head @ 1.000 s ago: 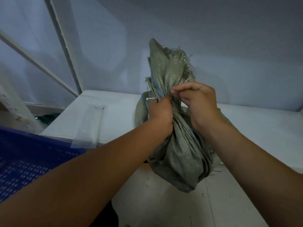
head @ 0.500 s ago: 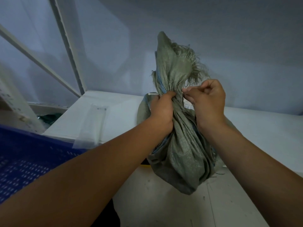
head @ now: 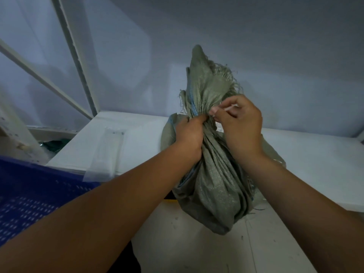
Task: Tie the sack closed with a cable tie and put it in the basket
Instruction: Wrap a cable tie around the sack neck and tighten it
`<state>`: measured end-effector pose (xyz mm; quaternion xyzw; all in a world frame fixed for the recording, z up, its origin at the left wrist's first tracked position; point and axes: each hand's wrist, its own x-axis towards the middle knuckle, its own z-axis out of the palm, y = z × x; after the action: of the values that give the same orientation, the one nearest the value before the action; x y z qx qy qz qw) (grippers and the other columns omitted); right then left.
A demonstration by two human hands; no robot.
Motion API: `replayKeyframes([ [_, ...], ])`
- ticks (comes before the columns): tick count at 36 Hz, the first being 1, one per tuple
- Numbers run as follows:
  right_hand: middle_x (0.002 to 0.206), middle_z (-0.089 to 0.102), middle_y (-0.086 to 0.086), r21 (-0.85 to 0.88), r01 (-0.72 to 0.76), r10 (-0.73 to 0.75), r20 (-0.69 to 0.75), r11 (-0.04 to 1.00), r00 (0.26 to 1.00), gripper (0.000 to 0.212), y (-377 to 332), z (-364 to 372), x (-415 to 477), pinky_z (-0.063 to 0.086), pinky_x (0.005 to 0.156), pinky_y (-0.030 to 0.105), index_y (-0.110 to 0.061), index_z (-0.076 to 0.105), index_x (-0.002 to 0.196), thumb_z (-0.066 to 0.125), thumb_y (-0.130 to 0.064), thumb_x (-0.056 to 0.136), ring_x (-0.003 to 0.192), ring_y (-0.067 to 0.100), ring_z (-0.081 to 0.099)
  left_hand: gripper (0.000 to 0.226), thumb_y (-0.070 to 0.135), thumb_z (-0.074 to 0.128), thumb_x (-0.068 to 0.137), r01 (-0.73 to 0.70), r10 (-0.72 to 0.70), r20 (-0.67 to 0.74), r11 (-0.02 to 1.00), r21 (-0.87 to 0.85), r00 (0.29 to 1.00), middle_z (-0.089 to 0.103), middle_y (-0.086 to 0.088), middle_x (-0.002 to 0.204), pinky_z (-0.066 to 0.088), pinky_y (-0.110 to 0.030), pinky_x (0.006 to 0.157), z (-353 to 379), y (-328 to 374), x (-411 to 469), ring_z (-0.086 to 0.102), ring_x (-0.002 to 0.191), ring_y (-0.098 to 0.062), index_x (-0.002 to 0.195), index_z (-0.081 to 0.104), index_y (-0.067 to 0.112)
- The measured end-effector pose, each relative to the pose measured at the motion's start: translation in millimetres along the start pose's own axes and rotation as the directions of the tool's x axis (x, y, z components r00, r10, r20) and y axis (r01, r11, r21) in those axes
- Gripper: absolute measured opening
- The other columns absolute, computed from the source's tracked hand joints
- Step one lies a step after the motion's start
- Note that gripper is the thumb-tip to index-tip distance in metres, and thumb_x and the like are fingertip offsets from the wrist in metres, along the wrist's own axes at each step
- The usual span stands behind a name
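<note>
Fingers of the left hand [head: 190, 135] squeeze the neck of the green woven sack [head: 213, 186]. Just beside that grip, the right hand [head: 241, 126] pinches a thin white cable tie [head: 229, 108]. The blue basket [head: 29, 194] sits far left.

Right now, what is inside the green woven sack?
Cannot be seen. The sack is gathered shut at its neck under the left hand; the right hand pinches a thin white strip there. Only bulging fabric shows.
</note>
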<state>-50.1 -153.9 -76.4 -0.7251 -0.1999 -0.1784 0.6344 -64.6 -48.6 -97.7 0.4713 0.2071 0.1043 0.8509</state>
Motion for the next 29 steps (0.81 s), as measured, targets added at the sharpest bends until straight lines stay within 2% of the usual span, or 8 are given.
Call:
replayKeyframes([
  [3, 0.079, 0.074, -0.005, -0.218, 0.228, -0.197, 0.156, 0.949, 0.968, 0.005, 2, -6, 3, 0.060, 0.074, 0.033, -0.011, 0.077, 0.085, 0.080, -0.015, 0.085, 0.074, 0.010, 0.071, 0.025, 0.010, 0.067, 0.094, -0.004, 0.008, -0.032, 0.994, 0.111, 0.999, 0.075, -0.019, 0.105, 0.064, -0.042, 0.078, -2, 5, -3, 0.074, 0.093, -0.033, 0.118, 0.068, 0.004],
  [9, 0.089, 0.076, -0.005, -0.191, 0.239, -0.170, 0.320, 0.952, 0.932, 0.019, 9, -6, 2, 0.060, 0.090, 0.035, -0.016, 0.079, 0.096, 0.081, -0.004, 0.082, 0.088, 0.008, 0.074, 0.029, 0.007, 0.068, 0.089, -0.004, 0.017, -0.084, 0.988, 0.152, 0.996, 0.074, -0.020, 0.106, 0.062, -0.046, 0.085, -8, 12, -1, 0.073, 0.095, -0.035, 0.118, 0.070, 0.003],
  [14, 0.089, 0.077, -0.002, -0.259, 0.366, -0.296, 0.271, 0.894, 0.916, 0.012, 11, -3, 1, 0.058, 0.082, 0.029, -0.012, 0.082, 0.096, 0.078, -0.006, 0.085, 0.082, 0.009, 0.072, 0.026, 0.007, 0.061, 0.094, -0.054, 0.062, -0.030, 0.973, 0.224, 0.998, 0.074, -0.021, 0.107, 0.061, -0.045, 0.088, -11, 14, -3, 0.073, 0.098, -0.035, 0.118, 0.070, 0.003],
  [17, 0.091, 0.076, -0.008, -0.270, 0.388, -0.337, 0.218, 0.881, 0.916, 0.013, 10, -4, 1, 0.057, 0.081, 0.021, -0.011, 0.082, 0.098, 0.077, -0.007, 0.087, 0.083, 0.006, 0.071, 0.024, 0.010, 0.060, 0.096, -0.127, 0.121, 0.038, 0.938, 0.324, 0.992, 0.076, -0.018, 0.101, 0.063, -0.035, 0.076, -9, 12, -4, 0.075, 0.089, -0.028, 0.116, 0.073, 0.003],
  [20, 0.097, 0.077, -0.003, -0.308, 0.432, -0.395, 0.175, 0.848, 0.902, 0.016, 13, -4, 2, 0.055, 0.086, 0.015, -0.008, 0.081, 0.103, 0.077, -0.007, 0.087, 0.087, 0.002, 0.070, 0.021, 0.011, 0.060, 0.097, -0.232, 0.202, 0.115, 0.880, 0.415, 0.973, 0.074, -0.008, 0.083, 0.052, -0.015, 0.051, -8, 9, -4, 0.070, 0.060, -0.003, 0.111, 0.074, 0.002],
  [23, 0.097, 0.079, 0.008, -0.389, 0.509, -0.472, 0.193, 0.768, 0.860, 0.016, 18, -4, 6, 0.054, 0.085, 0.020, -0.005, 0.081, 0.103, 0.076, -0.007, 0.088, 0.087, 0.017, 0.074, 0.018, 0.007, 0.058, 0.097, -0.340, 0.292, 0.174, 0.807, 0.483, 0.940, 0.065, 0.003, 0.071, 0.041, -0.008, 0.045, -9, 6, -2, 0.057, 0.046, 0.008, 0.101, 0.074, 0.001],
  [26, 0.092, 0.078, 0.013, -0.450, 0.575, -0.534, 0.230, 0.683, 0.814, 0.015, 20, -5, 6, 0.051, 0.084, 0.024, -0.002, 0.080, 0.102, 0.075, -0.004, 0.088, 0.083, 0.027, 0.072, 0.016, 0.000, 0.054, 0.095, -0.405, 0.334, 0.230, 0.748, 0.525, 0.914, 0.066, -0.004, 0.073, 0.048, -0.019, 0.057, -8, 6, -8, 0.061, 0.059, -0.002, 0.090, 0.070, 0.001],
  [29, 0.094, 0.078, 0.015, -0.475, 0.572, -0.538, 0.222, 0.669, 0.813, 0.018, 20, -7, 6, 0.057, 0.082, 0.033, -0.001, 0.079, 0.106, 0.074, -0.004, 0.088, 0.085, 0.030, 0.073, 0.021, 0.000, 0.056, 0.093, -0.444, 0.351, 0.273, 0.746, 0.496, 0.895, 0.074, -0.011, 0.096, 0.058, -0.034, 0.079, -7, 5, -9, 0.071, 0.090, -0.022, 0.108, 0.069, 0.007],
])
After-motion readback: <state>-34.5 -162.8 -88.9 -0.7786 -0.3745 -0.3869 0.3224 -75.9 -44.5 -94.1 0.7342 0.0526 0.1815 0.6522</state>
